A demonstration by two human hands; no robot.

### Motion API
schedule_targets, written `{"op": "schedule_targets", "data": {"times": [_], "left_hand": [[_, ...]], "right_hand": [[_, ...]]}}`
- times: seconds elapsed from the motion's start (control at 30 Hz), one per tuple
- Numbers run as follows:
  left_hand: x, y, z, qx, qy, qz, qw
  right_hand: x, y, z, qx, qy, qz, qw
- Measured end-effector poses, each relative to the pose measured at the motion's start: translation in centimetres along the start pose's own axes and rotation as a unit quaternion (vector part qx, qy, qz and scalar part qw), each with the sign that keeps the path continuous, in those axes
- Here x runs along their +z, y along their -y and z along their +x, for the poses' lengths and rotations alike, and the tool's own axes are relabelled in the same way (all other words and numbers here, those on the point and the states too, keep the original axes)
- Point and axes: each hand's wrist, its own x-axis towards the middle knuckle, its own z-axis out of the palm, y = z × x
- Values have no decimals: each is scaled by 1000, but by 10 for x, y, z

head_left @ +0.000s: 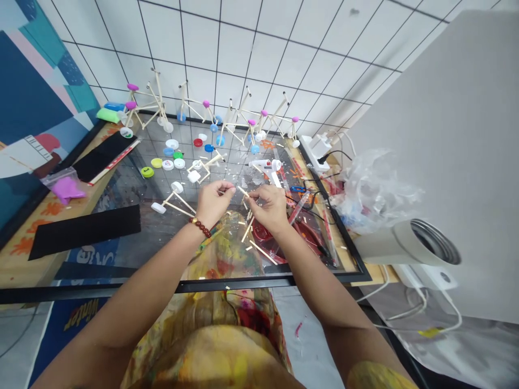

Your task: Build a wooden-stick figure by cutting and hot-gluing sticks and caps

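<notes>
My right hand (271, 209) pinches a short pale stick piece (242, 191) between thumb and fingertips. Just to its left, my left hand (214, 204), with a beaded bracelet at the wrist, has thumb and fingertips pressed together; whatever they may hold is too small to make out. Left of that hand lies a small stick frame with white bottle-cap wheels (158, 208). Another stick frame (207, 167) rests beyond it. A white hot glue gun (267, 166) lies behind my right hand. Loose wooden sticks (263, 252) are scattered below it.
Finished-looking stick figures (242, 127) stand along the back edge. Loose bottle caps (167, 165) lie at left centre. A red tray (306, 237), a power strip (318, 151), a plastic bag (377, 192) and a grey cylinder (399, 243) occupy the right. Black strips (87, 229) lie left.
</notes>
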Motion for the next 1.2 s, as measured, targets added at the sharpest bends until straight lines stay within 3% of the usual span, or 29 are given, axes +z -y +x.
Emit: {"op": "schedule_targets", "data": {"times": [0.17,0.37,0.53,0.73,0.9,1.2], "left_hand": [[6,2,-5,-31,54,-66,996],[3,-5,-5,-84,73,-150,982],[5,-6,-8,-88,83,-126,985],[10,-2,-11,-88,70,-140,984],[10,-2,-10,-98,93,-197,971],[14,0,-10,-77,56,-190,977]], "right_hand": [[-1,2,-2,-32,-6,-25,999],[-2,1,-1,-16,8,-36,999],[-3,2,-2,-35,5,-62,997],[-3,4,-3,-77,14,-81,994],[-3,2,-2,-67,8,-79,995],[-2,7,-3,-68,14,-88,994]]}}
